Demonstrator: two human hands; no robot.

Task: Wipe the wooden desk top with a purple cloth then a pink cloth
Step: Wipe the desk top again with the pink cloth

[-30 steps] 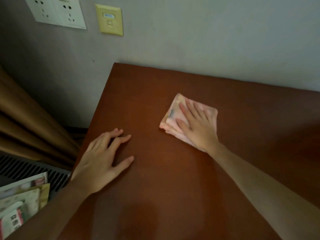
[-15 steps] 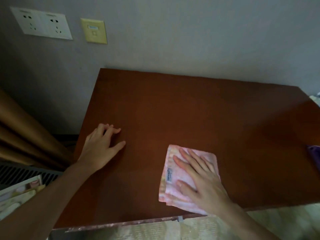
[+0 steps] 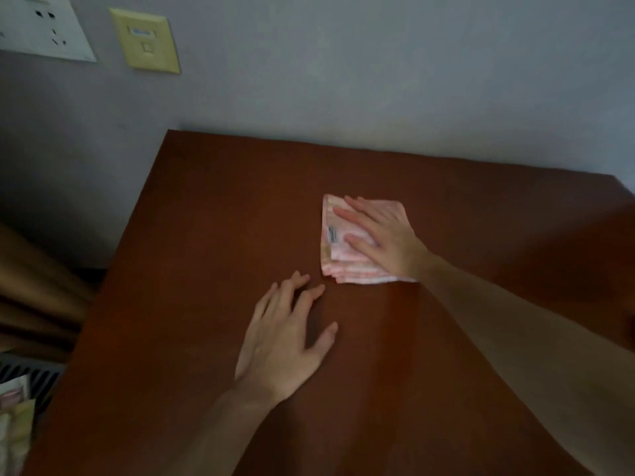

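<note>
A person's right hand (image 3: pixel 385 240) presses flat on a folded pink cloth (image 3: pixel 357 266) lying on the wooden desk (image 3: pixel 213 255), a little behind the middle of the top and well short of the back edge. The fingers (image 3: pixel 347 214) are straight and slightly spread, pointing left and away across the cloth, with the thumb lying over its near half; they press down and do not curl round it. A small label shows on the cloth's left side, and the stacked folds fan out along its near edge.

The left hand (image 3: pixel 285 341) rests palm down on the bare wood, nearer the person and just to the left of the cloth, close to its near corner but apart from it. Its fingers are straight and a little apart, the thumb held out to the right; it holds nothing. Both bare forearms reach in from the bottom of the view.

The desk stands against a grey wall (image 3: pixel 378 80). On that wall, up to the left, hang a white socket plate (image 3: pixel 41 29) and, just beside it, a yellowish plate (image 3: pixel 146 41). Tan curtain folds (image 3: pixel 37 290) hang left of the desk, with a dark grille (image 3: pixel 31 376) below them and some printed packets (image 3: pixel 13 431) in the bottom corner, too blurred to read. The room is dim.
</note>
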